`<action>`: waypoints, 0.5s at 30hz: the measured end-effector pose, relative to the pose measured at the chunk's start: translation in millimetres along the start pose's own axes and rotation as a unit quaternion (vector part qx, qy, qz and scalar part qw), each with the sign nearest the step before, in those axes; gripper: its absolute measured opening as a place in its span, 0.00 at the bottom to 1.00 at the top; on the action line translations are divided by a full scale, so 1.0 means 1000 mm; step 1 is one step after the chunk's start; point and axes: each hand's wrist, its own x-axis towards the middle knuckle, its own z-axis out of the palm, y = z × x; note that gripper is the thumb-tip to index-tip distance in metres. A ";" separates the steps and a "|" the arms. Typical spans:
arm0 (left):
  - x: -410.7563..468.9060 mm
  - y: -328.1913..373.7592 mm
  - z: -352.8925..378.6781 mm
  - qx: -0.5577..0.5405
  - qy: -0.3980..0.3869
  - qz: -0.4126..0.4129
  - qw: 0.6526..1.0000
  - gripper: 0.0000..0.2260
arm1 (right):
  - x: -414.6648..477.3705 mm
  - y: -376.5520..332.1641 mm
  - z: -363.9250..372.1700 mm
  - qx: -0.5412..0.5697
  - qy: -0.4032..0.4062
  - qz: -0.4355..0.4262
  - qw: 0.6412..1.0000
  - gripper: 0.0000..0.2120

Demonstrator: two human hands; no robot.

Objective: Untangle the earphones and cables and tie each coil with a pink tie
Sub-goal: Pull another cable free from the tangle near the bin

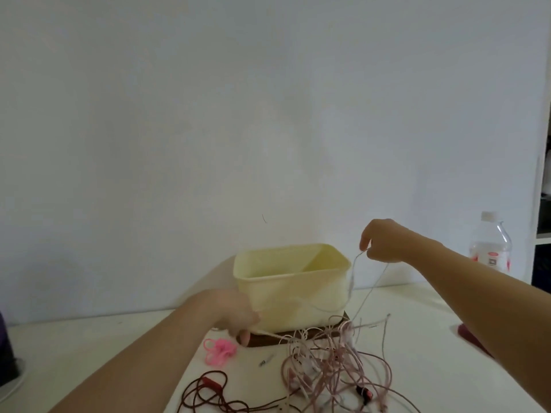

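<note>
Head view, the only one. Right hand (384, 241) is raised above the tub's right corner and pinches a thin white cable (351, 281) between thumb & fingertips. The strand drops, crosses the tub front and runs to the left hand (235, 314), low by the tub's base. That hand is motion-blurred, but its fingers look curled round the same strand.

Progress, as I judge it: early. One cable is being drawn out of the tangle (328, 362), a heap of pale pink & white leads in front of the tub, w/ loops still crossing. A dark red cable (208, 391) lies loose nearer the person, not coiled. The pink ties (219, 351) sit in a small pile beside the left hand, none on a coil. No finished coil is in view, so all coiling & tying is left.

Surface: a white table (89, 353). A pale yellow tub (292, 281) stands on a dark wooden board (262, 341). A clear water bottle (490, 245) stands far right. Behind is a plain white wall (208, 114), w/ a shelf unit (542, 204) at the right edge.
</note>
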 end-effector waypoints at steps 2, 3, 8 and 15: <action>0.001 -0.006 -0.004 -0.123 0.077 0.022 0.989 0.18 | 0.008 0.015 0.015 0.027 0.040 0.045 0.998 0.11; 0.001 -0.008 -0.006 -0.215 0.111 0.037 0.970 0.17 | 0.010 0.019 0.022 0.052 0.049 0.068 0.995 0.12; -0.006 0.004 -0.025 -0.701 0.146 0.132 0.685 0.17 | 0.003 0.014 0.038 0.271 -0.059 0.167 0.946 0.22; -0.028 0.023 -0.046 -0.790 0.141 0.186 0.567 0.16 | -0.014 -0.006 0.017 0.786 -0.128 0.116 0.593 0.25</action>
